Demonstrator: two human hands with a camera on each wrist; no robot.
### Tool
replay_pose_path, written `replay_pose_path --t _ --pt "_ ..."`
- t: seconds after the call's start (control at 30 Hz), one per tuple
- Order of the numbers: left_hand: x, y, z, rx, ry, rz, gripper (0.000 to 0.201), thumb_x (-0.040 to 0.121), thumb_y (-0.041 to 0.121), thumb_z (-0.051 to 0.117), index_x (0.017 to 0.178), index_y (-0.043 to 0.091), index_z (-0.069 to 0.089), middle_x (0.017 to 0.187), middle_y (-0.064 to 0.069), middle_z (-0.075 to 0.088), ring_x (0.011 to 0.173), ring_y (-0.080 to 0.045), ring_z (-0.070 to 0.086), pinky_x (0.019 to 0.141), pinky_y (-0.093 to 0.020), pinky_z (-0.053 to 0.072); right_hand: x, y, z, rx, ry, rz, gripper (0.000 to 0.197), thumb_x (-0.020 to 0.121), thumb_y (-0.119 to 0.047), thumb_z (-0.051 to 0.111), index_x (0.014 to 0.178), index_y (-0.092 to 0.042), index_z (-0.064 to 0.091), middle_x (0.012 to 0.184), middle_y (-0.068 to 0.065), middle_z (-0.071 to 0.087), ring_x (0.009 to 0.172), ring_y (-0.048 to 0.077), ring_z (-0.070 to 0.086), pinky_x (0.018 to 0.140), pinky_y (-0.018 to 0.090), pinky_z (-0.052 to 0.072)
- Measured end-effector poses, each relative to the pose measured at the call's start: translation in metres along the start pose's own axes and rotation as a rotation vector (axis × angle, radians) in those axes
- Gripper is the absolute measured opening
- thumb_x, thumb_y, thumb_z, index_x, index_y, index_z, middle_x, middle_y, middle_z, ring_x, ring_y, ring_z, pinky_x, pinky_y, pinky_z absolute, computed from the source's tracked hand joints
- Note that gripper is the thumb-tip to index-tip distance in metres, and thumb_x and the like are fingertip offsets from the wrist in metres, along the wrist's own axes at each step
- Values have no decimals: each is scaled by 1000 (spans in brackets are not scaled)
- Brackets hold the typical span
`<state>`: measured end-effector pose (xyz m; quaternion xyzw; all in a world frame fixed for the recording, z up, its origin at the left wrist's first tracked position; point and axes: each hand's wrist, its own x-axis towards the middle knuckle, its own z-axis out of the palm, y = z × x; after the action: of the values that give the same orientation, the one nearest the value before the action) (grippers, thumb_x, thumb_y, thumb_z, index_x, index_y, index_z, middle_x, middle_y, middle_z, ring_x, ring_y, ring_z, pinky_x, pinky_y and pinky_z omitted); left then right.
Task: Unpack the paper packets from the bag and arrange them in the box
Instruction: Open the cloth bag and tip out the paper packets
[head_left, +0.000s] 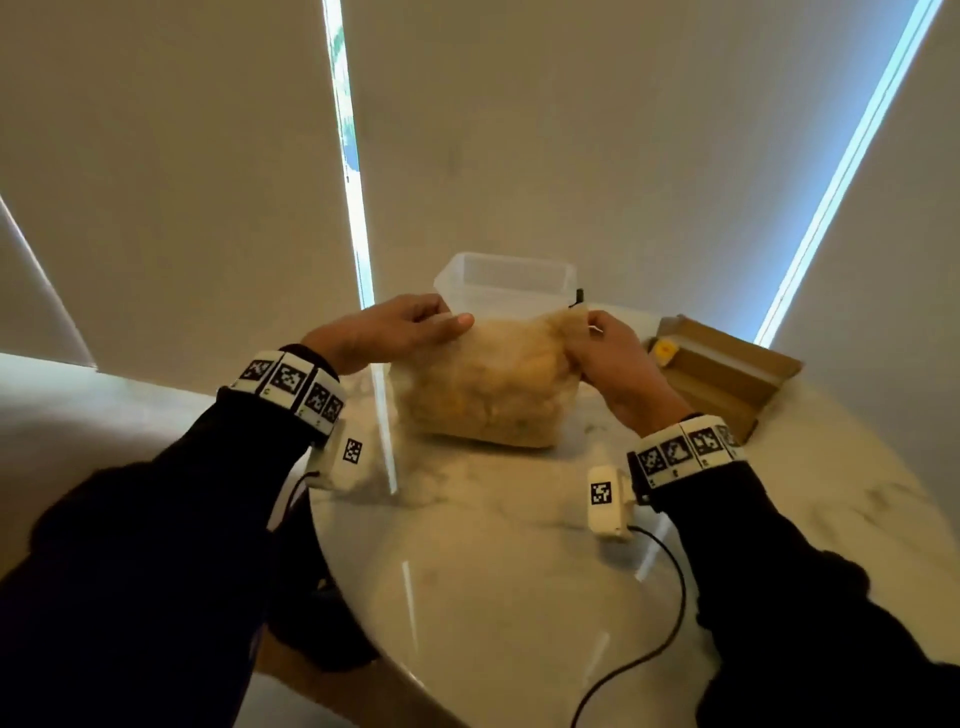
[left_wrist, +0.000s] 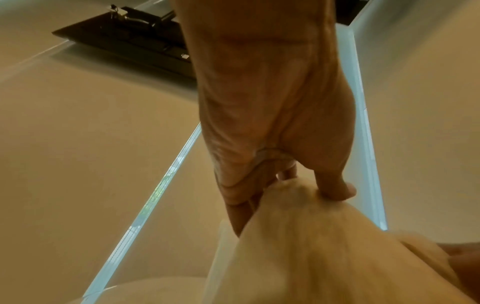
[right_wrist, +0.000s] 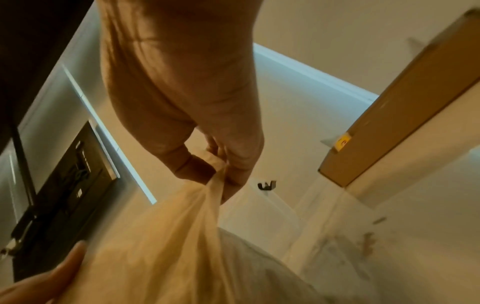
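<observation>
Your left hand (head_left: 395, 325) pinches bag (head_left: 483, 384) at top left corner, thumb and fingers clamped on gathered fabric. Your right hand (head_left: 613, 358) pinches top right corner same way. Bag stands on table (head_left: 519, 597) between your hands, top stretched, contents blurred. Clear box (head_left: 506, 280) just behind bag. Open carton (head_left: 727, 371) to right, yellow item inside.

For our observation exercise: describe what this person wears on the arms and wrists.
Both arms wear dark long sleeves. Each wrist carries a white band of black-and-white square markers. A small white tagged module hangs below each wrist, trailing a black cable. The hands are bare.
</observation>
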<state>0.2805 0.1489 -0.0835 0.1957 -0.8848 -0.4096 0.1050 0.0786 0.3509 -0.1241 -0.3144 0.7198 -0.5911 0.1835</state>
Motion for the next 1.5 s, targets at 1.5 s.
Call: replay_pose_path --t 1.5 --pt "-67 90 -24 -90 604 489 16 97 30 78 112 31 82 99 10 79 88 -7 73 59 -26 60 -100 -112 -105 -125 283 -394 14 101 -14 68 111 -18 76 96 0 82 90 13 79 73 31 61"
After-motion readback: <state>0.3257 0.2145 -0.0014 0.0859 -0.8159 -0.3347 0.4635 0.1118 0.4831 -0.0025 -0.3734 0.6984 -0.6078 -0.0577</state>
